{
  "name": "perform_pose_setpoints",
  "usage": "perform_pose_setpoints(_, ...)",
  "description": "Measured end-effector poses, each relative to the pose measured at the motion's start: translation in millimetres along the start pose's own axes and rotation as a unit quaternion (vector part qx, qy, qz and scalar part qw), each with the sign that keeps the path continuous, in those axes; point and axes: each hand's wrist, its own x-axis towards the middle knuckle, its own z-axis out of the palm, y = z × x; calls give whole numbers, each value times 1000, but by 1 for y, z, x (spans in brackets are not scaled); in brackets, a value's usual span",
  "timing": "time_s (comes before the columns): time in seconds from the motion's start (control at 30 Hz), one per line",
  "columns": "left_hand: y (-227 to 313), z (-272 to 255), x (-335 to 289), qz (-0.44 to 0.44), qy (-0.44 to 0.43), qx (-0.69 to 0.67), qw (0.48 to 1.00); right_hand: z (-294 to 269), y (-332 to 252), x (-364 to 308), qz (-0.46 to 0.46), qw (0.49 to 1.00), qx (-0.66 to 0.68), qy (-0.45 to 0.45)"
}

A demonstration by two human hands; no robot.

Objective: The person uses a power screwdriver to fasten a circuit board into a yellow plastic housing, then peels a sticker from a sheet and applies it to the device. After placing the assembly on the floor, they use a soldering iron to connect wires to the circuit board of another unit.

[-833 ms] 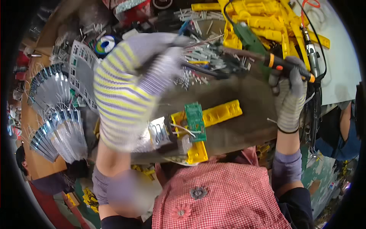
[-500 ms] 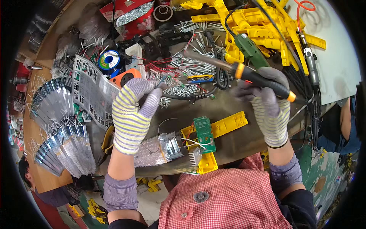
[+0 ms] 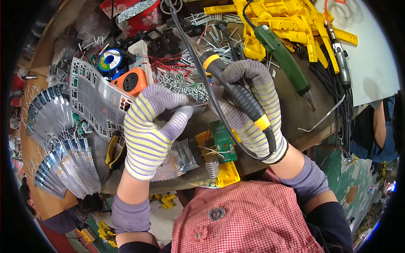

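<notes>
My left hand [image 3: 147, 130], in a striped glove, pinches a thin dark wire-like piece [image 3: 199, 105] between thumb and fingertips. My right hand [image 3: 257, 105], gloved alike, is wrapped round the black and yellow handle of a soldering iron [image 3: 242, 99]. The iron's metal shaft points away to the upper left, and its cable [image 3: 206, 84] loops across in front of the hand. Its lower fingers reach close to the pinched piece; whether they touch it is blurred. Below the hands lies a green circuit board [image 3: 223, 145] on a yellow plastic housing [image 3: 228, 175], beside a bubble-wrapped silver part [image 3: 183, 157].
Screws [image 3: 179, 84] and metal rods lie behind the hands. An orange socket block [image 3: 131, 82], solder spool [image 3: 110, 60] and printed sheet [image 3: 95, 92] stand left, near pliers [image 3: 113, 151] and fanned silver strips [image 3: 78, 162]. A green power tool [image 3: 282, 59] and yellow housings [image 3: 291, 25] lie far right.
My right hand has moved left with the soldering iron, up close to my left hand. The left hand has shifted slightly toward me, still pinching. The view has turned a little.
</notes>
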Motion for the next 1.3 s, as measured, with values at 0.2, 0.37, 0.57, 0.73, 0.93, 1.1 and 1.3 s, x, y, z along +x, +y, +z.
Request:
perform_pose_setpoints(0.2, -17, 2, 4, 9, -192, -121, 974, -33, -10, -5, 28, 996, -54, 59)
perform_pose_setpoints(0.37, -18, 6, 7, -5, -338, -120, 933, -91, -40, -10, 92, 983, 32, 158)
perform_pose_setpoints(0.57, -21, 10, 7, 39, -362, -120, 924, -94, -58, -19, 123, 916, 100, 368)
perform_pose_setpoints(0.73, -18, 8, 11, 87, -360, -91, 925, -96, -59, -51, 126, 966, -88, 210)
perform_pose_setpoints(0.93, -14, 8, 16, 108, -374, -64, 919, -81, -61, -63, 192, 957, -52, 210)
perform_pose_setpoints(1.1, -15, 12, 14, 110, -358, -69, 925, -75, -61, -67, 189, 952, -68, 231)
perform_pose_setpoints(1.3, -14, 12, 14, 118, -357, -50, 925, -79, -63, -69, 202, 960, -46, 186)
